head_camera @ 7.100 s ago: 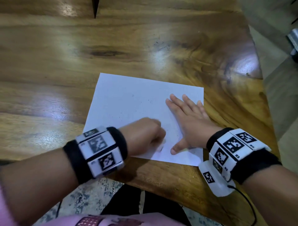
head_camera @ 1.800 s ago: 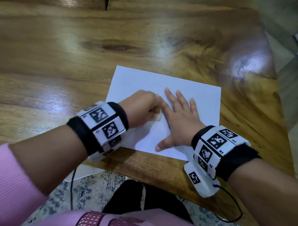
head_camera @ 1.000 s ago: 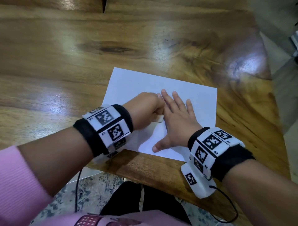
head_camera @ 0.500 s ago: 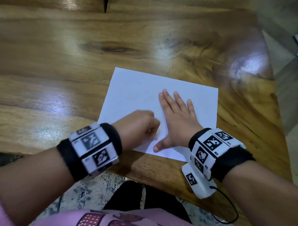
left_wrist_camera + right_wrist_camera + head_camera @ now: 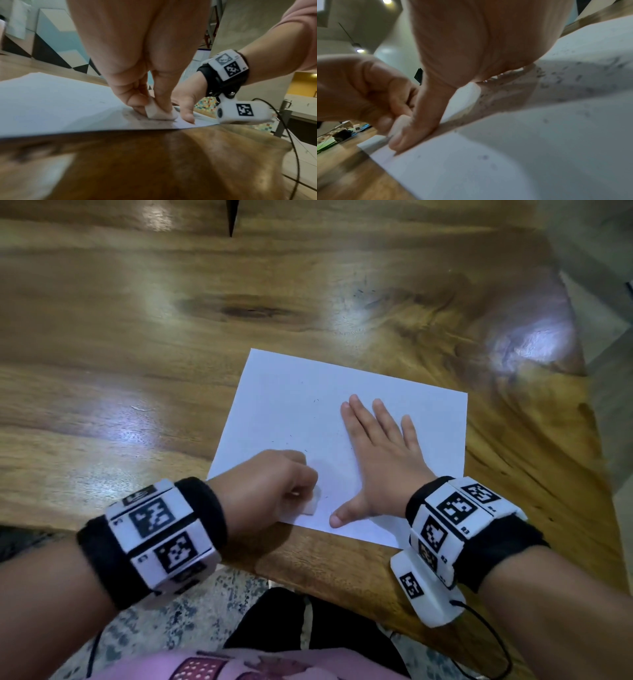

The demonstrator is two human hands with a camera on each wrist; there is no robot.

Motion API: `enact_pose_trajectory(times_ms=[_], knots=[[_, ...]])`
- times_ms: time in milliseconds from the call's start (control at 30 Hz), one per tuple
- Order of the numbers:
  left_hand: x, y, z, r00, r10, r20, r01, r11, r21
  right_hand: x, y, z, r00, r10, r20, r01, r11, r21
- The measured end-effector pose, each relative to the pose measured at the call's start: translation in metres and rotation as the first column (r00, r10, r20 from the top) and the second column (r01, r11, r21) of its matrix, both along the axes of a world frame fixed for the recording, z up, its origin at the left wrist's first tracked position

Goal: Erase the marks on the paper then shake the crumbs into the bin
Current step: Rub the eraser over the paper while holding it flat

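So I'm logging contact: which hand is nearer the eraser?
Left. The left hand pinches the eraser against the paper; the right hand lies flat just beside it.

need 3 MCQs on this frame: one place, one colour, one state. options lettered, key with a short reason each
1. Where on the white sheet of paper does the small white eraser block sit?
A. far corner
B. near edge, beside the right thumb
C. off the sheet, on the wood

2. What colour is the glossy table?
A. brown wood grain
B. plain black
C. white laminate

3. How is the right hand?
A. fist round the eraser
B. lifted clear of the sheet
C. flat on the sheet, fingers straight

Key: 1 B, the left hand pinches the eraser at the sheet's near edge; 2 A, the grain shows all round the sheet; 3 C, the palm lies flat on the paper.
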State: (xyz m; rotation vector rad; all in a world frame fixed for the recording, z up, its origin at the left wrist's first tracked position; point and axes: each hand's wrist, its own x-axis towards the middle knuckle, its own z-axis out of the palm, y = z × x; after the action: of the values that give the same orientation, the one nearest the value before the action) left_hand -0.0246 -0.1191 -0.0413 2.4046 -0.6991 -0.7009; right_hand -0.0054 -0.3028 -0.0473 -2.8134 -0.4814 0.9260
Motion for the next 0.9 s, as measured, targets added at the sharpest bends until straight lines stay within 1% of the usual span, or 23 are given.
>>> enact_pose_trajectory(times_ms=[67, 167, 233, 300, 333, 433, 467, 500, 567, 633, 700, 767, 833, 900], knots=[[0.01, 0.0, 0.002, 0.999, 0.027, 0.041, -0.027, 1.0, -0.009, 0.0, 0.0, 0.0, 1.0, 0.004, 0.003, -0.004, 1.0, -0.003], [0.04, -0.01, 0.006, 0.975, 0.161, 0.151, -0.161, 0.987, -0.015, 0.0, 0.0, 0.0, 1.0, 0.001, 0.002, -0.001, 1.0, -0.006], [0.05, -0.014, 0.006, 0.967, 0.187, 0.171, -0.192, 0.981, 0.014, 0.0, 0.0, 0.0, 1.0, 0.0, -0.002, 0.0, 1.0, -0.009], [0.042, -0.008, 0.007, 0.975, 0.162, 0.153, -0.171, 0.984, 0.043, 0.0, 0.001, 0.0, 1.0, 0.0, -0.005, 0.0, 1.0, -0.011], [0.034, -0.002, 0.007, 0.984, 0.13, 0.124, -0.138, 0.989, 0.058, 0.001, 0.001, 0.0, 1.0, -0.003, -0.003, 0.003, 1.0, -0.009], [0.014, 0.012, 0.008, 0.998, 0.06, -0.005, -0.06, 0.996, 0.072, 0.0, 0.0, 0.0, 1.0, 0.001, -0.003, -0.001, 1.0, -0.006], [0.017, 0.013, 0.007, 0.999, 0.048, -0.001, -0.048, 0.997, 0.066, 0.001, 0.001, 0.0, 1.0, 0.003, -0.002, -0.003, 1.0, -0.009], [0.023, 0.011, 0.007, 0.999, 0.043, 0.032, -0.045, 0.997, 0.061, 0.001, 0.001, 0.0, 1.0, 0.003, -0.002, -0.003, 1.0, -0.011], [0.042, 0.001, 0.007, 0.99, 0.089, 0.106, -0.096, 0.993, 0.061, 0.001, 0.002, 0.0, 1.0, 0.002, -0.006, -0.002, 1.0, -0.016], [0.056, -0.008, 0.009, 0.982, 0.133, 0.135, -0.145, 0.986, 0.085, 0.001, 0.001, 0.001, 1.0, 0.0, -0.007, 0.0, 1.0, -0.02], [0.051, -0.006, 0.009, 0.979, 0.131, 0.154, -0.146, 0.985, 0.09, 0.001, 0.002, 0.002, 1.0, 0.001, -0.013, -0.001, 1.0, -0.021], [0.034, 0.007, 0.008, 0.984, 0.11, 0.141, -0.122, 0.989, 0.08, 0.0, 0.002, 0.002, 1.0, -0.003, -0.01, 0.003, 1.0, -0.023], [0.02, 0.019, 0.006, 0.993, 0.088, 0.075, -0.095, 0.991, 0.093, 0.0, 0.002, 0.003, 1.0, -0.005, -0.01, 0.005, 1.0, -0.027], [0.022, 0.02, 0.006, 0.995, 0.085, 0.055, -0.09, 0.991, 0.095, 0.0, 0.003, 0.003, 1.0, -0.005, -0.006, 0.004, 1.0, -0.03]])
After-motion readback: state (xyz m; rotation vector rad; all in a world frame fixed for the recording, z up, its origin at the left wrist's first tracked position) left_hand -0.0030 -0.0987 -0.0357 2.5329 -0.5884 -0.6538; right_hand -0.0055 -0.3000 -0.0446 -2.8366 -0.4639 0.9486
